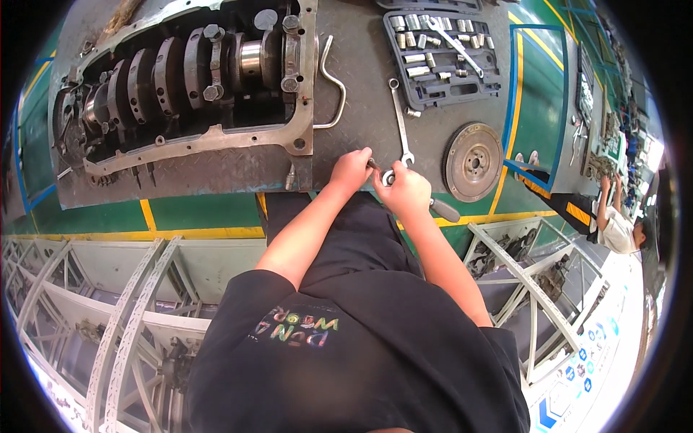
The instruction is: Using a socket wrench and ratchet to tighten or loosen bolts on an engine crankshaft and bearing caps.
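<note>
Near the front edge of the metal workbench (346,155), my two hands are close together. My left hand (351,172) is closed, fingertips pinching a small dark piece (372,164) whose kind I cannot make out. My right hand (406,192) is wrapped round a tool; its grey rounded handle (445,210) sticks out below the palm, while its working end is mostly hidden. A round metal ring (388,177) shows at the right fingertips. Just beyond that hand a combination wrench (401,119) lies on the bench.
An engine block (216,136) with its crankshaft (166,76) exposed fills the left side. A bent metal tube (342,94) juts out beside it. Right of my hands lies a round flywheel (473,162); behind, an open socket set (451,92). Another person (619,229) stands far right.
</note>
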The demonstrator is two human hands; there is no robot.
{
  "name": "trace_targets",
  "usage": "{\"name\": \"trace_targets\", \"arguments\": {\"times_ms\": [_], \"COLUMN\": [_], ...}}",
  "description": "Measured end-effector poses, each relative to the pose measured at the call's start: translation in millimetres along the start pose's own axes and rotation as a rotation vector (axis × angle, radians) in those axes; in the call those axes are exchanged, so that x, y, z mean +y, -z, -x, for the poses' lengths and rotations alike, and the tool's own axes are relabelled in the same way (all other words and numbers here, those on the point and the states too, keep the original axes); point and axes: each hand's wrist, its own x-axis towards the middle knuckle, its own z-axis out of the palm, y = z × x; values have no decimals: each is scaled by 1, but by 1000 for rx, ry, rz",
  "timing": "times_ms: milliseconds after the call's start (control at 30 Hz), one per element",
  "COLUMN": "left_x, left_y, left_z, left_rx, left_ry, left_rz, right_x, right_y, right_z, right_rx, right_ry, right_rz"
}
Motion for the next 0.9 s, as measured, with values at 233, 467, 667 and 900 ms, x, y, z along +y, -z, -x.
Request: {"name": "trace_targets", "arguments": {"times_ms": [233, 467, 667, 900], "left_x": [34, 15, 10, 7], "left_y": [-13, -43, -42, -32], "left_z": [8, -6, -8, -15], "left_rx": [176, 301, 291, 188], "left_ry": [-206, -349, -448, -508], "left_rz": [459, 431, 380, 409], "right_x": [-6, -3, 5, 18], "right_y": [0, -10, -3, 10], "right_z": [-1, 6, 0, -23], "right_rx": [13, 59, -50, -203], "right_ry": [44, 139, 283, 572], "right_rz": [6, 126, 101, 158]}}
